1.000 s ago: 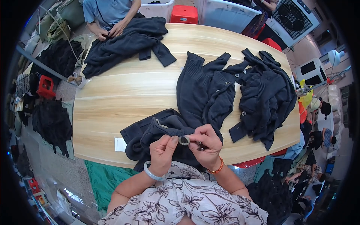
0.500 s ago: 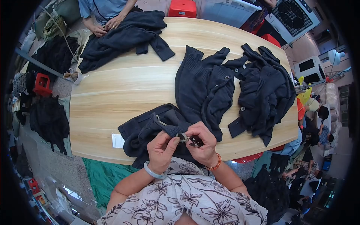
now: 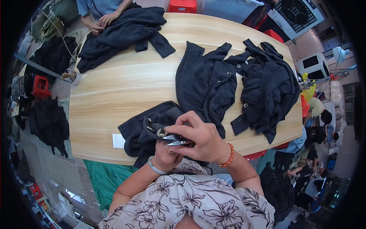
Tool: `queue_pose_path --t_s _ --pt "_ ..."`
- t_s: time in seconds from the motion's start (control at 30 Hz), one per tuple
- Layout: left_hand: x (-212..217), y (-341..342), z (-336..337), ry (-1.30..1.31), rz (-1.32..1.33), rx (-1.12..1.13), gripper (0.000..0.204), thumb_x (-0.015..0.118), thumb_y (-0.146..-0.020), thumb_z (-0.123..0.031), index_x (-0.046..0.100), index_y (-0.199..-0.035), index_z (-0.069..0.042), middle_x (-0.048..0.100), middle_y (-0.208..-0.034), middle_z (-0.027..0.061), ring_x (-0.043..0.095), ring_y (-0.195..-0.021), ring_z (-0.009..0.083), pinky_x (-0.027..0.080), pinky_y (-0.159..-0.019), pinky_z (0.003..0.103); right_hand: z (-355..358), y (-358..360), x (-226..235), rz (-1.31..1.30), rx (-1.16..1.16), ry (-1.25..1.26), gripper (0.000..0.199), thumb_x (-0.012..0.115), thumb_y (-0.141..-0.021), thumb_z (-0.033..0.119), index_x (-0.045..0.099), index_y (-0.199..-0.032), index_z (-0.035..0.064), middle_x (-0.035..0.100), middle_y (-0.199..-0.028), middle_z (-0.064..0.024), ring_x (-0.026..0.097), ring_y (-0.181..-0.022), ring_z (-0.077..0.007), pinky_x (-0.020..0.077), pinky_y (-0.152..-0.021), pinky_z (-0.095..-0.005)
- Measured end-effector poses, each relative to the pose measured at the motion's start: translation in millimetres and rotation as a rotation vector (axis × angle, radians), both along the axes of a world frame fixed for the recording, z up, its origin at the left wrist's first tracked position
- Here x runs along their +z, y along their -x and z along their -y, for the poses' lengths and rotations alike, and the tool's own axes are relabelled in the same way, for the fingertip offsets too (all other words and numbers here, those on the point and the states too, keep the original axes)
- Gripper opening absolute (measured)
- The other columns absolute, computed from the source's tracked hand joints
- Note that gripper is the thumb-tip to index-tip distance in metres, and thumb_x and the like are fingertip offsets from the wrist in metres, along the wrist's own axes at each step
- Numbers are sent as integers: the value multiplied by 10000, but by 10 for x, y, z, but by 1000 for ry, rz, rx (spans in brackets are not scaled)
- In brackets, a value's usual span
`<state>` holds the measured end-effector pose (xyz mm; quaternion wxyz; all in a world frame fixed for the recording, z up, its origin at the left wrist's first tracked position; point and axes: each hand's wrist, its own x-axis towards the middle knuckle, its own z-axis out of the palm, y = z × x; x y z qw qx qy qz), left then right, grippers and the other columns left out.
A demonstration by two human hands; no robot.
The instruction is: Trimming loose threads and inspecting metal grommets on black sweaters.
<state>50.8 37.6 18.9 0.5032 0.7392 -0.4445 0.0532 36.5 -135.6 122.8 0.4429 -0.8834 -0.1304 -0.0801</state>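
My right hand [image 3: 204,139] is closed around small metal thread snips [image 3: 175,141], their blades apart and pointing left. Its fingertips are close to a pale round button [image 3: 162,133] on a dark knitted cardigan [image 3: 150,114]. Below the blades, my left hand [image 3: 164,157] grips the cardigan near that button, its fingers partly hidden by my right hand and the cloth. More buttons show on the cardigan's edge just beyond. The rest of it lies bunched on the table's near edge.
Two dark buttoned cardigans [image 3: 206,82] [image 3: 268,87] lie on the wooden table [image 3: 114,95] to the right. Across the far left, another person's hands [image 3: 103,23] handle a dark garment [image 3: 124,34]. A white paper tag [image 3: 118,141] lies near the front edge.
My right hand has moved left over my left hand, and the snips' blades have come out beside the button. My left hand has turned and sits lower, beneath them.
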Motion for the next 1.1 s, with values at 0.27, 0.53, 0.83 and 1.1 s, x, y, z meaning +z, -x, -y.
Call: queue_pose_path --t_s 0.27,0.53,0.83,1.1 --pt "-55 1 9 -66 140 37 311 720 -748 -79 700 -1058 -69 667 -1063 109 644 -984 314 476 -896 432 -46 37 -231 28 -52 -352 259 677 -666 -117 695 -899 -4 634 -800 -78 604 -651 -160 454 -571 -245" --pt "115 -9 79 -71 230 64 282 757 -679 -30 720 -958 -29 666 -1057 158 626 -1016 369 456 -929 459 146 -32 -260 -24 -186 -355 53 692 -805 -35 657 -832 -7 624 -782 -54 547 -662 -104 411 -587 -226" --pt "174 11 59 -75 -165 77 217 797 -701 -110 683 -875 -50 627 -864 108 596 -781 302 469 -746 389 35 29 -541 -355 -146 -638 75 592 -941 28 605 -932 -46 684 -895 -85 643 -854 -94 525 -770 -236" --pt "-76 -27 -58 113 -426 232 266 784 -738 29 636 -954 -18 575 -1038 96 575 -688 93 479 -593 203 -127 81 -837 -482 -247 -798 103 593 -951 56 600 -911 -38 667 -792 -61 636 -763 -94 525 -715 -232"
